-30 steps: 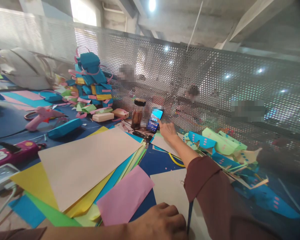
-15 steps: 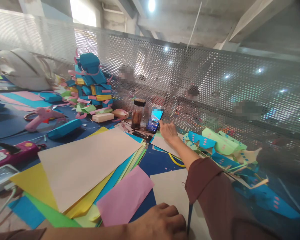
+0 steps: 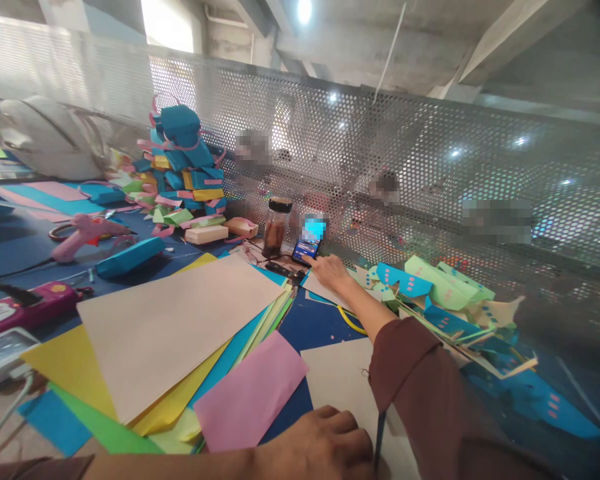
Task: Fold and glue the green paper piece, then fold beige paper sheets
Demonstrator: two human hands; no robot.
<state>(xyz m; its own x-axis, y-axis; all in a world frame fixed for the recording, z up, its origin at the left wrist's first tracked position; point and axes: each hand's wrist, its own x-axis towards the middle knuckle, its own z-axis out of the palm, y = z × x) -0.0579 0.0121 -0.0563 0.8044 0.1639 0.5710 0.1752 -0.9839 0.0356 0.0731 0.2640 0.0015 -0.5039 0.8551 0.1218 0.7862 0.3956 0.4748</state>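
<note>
My right hand [image 3: 331,274] reaches forward with the index finger stretched out to the lower part of a smartphone's [image 3: 309,240] lit screen. The phone leans upright near the metal screen, and the hand is not wrapped around it. My left hand [image 3: 320,445] lies at the bottom edge, fingers curled down over a beige sheet of paper [image 3: 340,373]. What is under those fingers, if anything, is hidden. A narrow dark strip shows just right of its knuckles. Close by on the left lies a pink sheet of paper [image 3: 253,393].
A stack of coloured paper [image 3: 185,333] covers the middle. Left are a pink glue gun [image 3: 85,237] and a purple power strip [image 3: 45,303]. Behind stand a jar [image 3: 277,230], a pile of folded paper boxes [image 3: 180,160] and perforated metal [image 3: 330,160]. Cut paper pieces [image 3: 440,293] lie right.
My right hand has moved slightly left and down, to the lower part of the phone's screen. The picture on the phone has changed. My left hand has stayed in place.
</note>
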